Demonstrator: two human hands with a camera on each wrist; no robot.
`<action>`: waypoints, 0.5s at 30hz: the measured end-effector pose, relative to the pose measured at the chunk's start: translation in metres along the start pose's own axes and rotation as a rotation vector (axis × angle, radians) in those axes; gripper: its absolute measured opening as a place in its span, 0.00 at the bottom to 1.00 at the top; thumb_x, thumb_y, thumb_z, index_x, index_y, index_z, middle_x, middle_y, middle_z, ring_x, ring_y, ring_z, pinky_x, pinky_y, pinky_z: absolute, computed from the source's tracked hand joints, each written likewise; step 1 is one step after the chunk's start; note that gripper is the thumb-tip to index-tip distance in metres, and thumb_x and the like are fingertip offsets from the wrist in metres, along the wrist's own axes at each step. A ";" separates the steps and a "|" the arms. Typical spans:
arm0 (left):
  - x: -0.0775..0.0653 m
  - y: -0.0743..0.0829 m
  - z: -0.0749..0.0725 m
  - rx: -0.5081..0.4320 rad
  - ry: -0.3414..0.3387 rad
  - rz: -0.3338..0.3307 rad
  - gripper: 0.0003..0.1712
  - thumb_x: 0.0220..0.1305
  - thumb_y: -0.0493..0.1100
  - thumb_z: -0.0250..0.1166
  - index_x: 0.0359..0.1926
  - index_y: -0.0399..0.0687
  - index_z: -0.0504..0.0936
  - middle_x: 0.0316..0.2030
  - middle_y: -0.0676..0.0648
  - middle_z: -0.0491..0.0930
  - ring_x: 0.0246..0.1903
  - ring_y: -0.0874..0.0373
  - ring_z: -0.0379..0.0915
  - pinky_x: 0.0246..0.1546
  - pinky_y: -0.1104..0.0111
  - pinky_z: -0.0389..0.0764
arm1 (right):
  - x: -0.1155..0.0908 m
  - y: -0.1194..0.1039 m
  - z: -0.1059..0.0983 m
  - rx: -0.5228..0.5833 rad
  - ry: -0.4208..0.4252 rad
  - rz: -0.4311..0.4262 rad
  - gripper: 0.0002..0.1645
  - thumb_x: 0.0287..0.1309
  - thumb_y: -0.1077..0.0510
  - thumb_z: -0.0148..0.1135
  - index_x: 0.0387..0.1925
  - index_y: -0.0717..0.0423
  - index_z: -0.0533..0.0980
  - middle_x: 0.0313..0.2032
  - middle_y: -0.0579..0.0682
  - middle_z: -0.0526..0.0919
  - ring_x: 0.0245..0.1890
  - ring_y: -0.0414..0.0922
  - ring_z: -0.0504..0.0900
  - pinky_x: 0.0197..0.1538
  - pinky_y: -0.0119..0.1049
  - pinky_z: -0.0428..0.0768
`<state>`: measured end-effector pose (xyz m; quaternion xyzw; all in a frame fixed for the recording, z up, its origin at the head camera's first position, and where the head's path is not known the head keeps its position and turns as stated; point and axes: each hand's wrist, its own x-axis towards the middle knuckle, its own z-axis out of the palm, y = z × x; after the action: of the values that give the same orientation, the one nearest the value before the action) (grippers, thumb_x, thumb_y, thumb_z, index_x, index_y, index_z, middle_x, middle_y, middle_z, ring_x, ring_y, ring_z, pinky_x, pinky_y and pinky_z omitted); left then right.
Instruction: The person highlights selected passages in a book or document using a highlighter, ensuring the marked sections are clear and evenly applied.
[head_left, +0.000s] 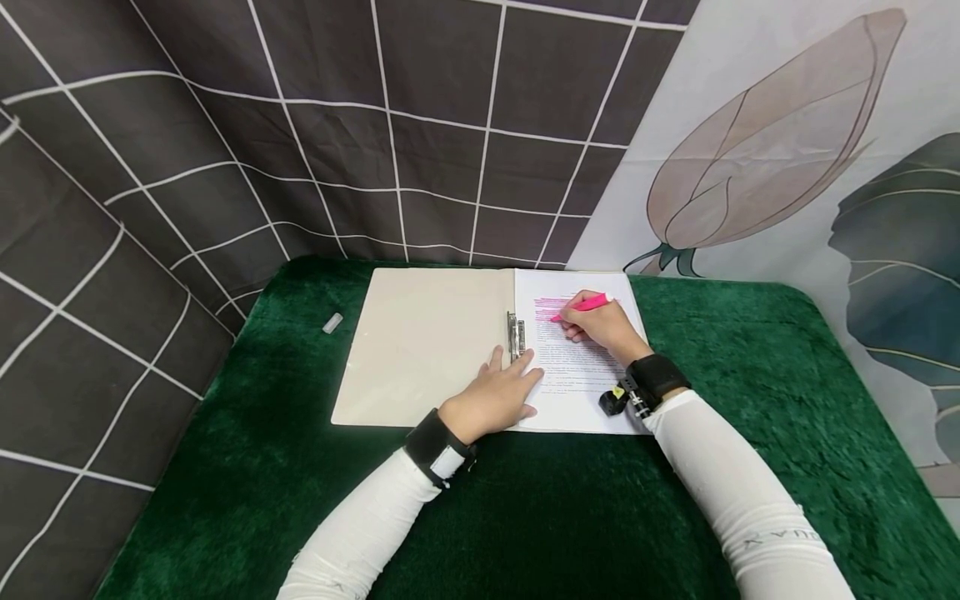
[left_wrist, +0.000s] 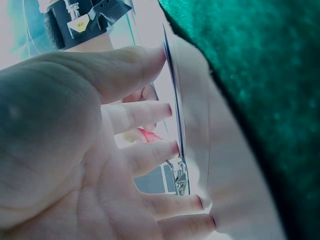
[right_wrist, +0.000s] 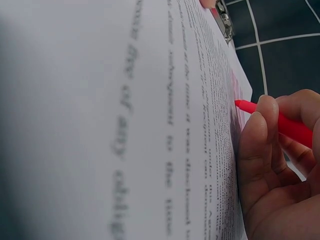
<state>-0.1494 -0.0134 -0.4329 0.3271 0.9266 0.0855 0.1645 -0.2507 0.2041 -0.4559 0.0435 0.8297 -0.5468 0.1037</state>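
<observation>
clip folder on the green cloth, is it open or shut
Open: the clip folder lies spread, with its metal clip and the printed page in plain sight.

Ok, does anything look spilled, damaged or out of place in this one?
Nothing looks spilled or damaged. The one slight oddity is a small pale object lying alone on the green cloth, left of the open folder, away from the right hand and its pink highlighter; too small to identify.

Printed lines too small in head view, white sleeves cut off below
</observation>
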 end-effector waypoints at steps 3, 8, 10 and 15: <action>0.000 0.000 0.000 0.004 0.004 0.002 0.37 0.66 0.54 0.60 0.72 0.49 0.62 0.76 0.38 0.48 0.68 0.25 0.42 0.63 0.38 0.63 | 0.001 0.001 -0.001 0.000 0.000 0.001 0.15 0.59 0.56 0.64 0.39 0.64 0.75 0.24 0.49 0.84 0.18 0.37 0.81 0.23 0.26 0.82; 0.000 0.000 0.000 0.005 0.003 0.000 0.37 0.67 0.54 0.60 0.73 0.49 0.62 0.76 0.39 0.48 0.69 0.25 0.42 0.63 0.38 0.63 | 0.001 0.001 -0.002 -0.002 0.018 0.011 0.15 0.57 0.55 0.65 0.38 0.63 0.76 0.25 0.50 0.85 0.18 0.38 0.81 0.23 0.26 0.82; -0.001 0.000 0.000 0.003 -0.001 -0.003 0.37 0.67 0.54 0.60 0.73 0.49 0.61 0.76 0.39 0.48 0.69 0.25 0.41 0.63 0.38 0.63 | 0.001 0.001 -0.003 -0.005 0.019 0.013 0.15 0.57 0.55 0.65 0.38 0.63 0.76 0.25 0.51 0.85 0.19 0.38 0.81 0.23 0.26 0.82; -0.001 0.000 0.000 0.006 0.003 -0.001 0.37 0.67 0.54 0.60 0.73 0.49 0.61 0.76 0.38 0.48 0.69 0.24 0.41 0.63 0.38 0.63 | 0.001 0.002 -0.004 -0.022 0.003 0.008 0.16 0.59 0.55 0.64 0.40 0.64 0.74 0.26 0.51 0.84 0.18 0.37 0.81 0.23 0.26 0.82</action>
<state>-0.1485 -0.0138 -0.4327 0.3270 0.9273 0.0830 0.1623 -0.2514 0.2090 -0.4564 0.0466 0.8357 -0.5370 0.1053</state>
